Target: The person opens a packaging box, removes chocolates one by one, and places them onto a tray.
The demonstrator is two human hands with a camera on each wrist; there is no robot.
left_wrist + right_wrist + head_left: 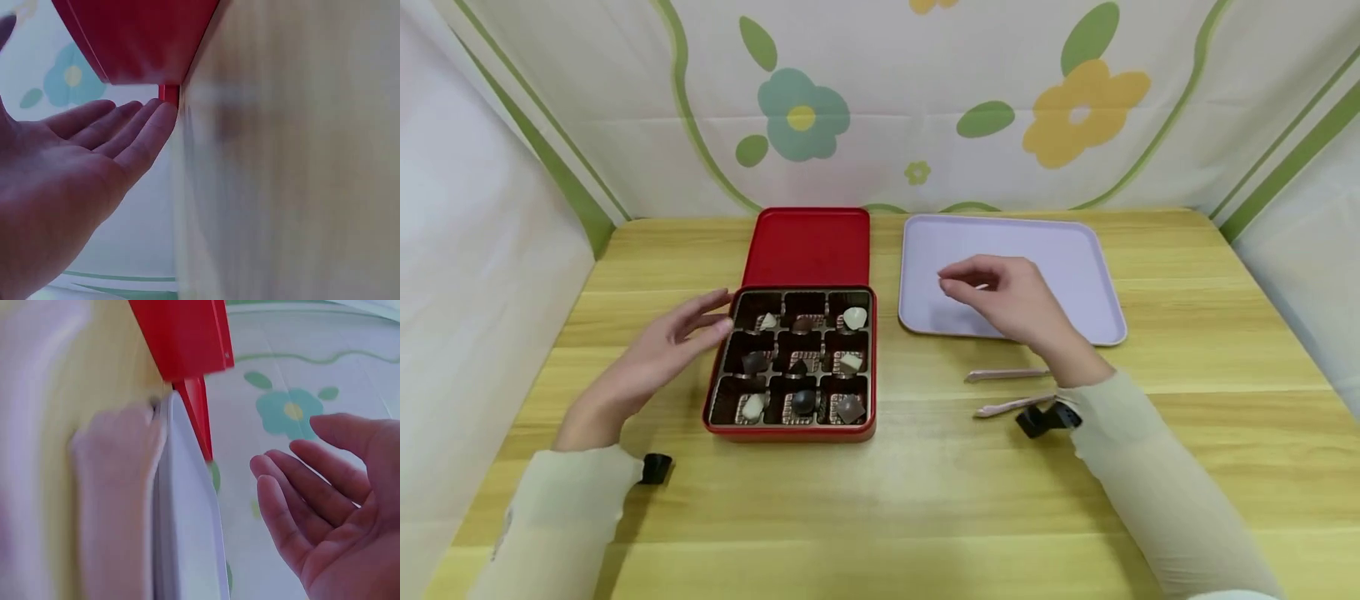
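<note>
A red tin (790,432) of chocolates stands left of the middle, its hinged lid (808,247) folded back on the table. Its dark divided insert holds several dark and white chocolates, such as a white shell-shaped piece (854,317) and a round dark one (803,402). My left hand (651,354) is at the tin's left side, thumb and fingertips right at the rim, fingers extended. Over the lavender tray (1075,250) hovers my right hand (1011,296), its fingers gently bent and nothing between them in the right wrist view.
Two slim pink utensils (1006,375) lie on the table in front of the tray, partly hidden by the right wrist. One pink utensil (115,506) looms blurred in the right wrist view. A flowered cloth (895,125) hangs behind the table (910,517).
</note>
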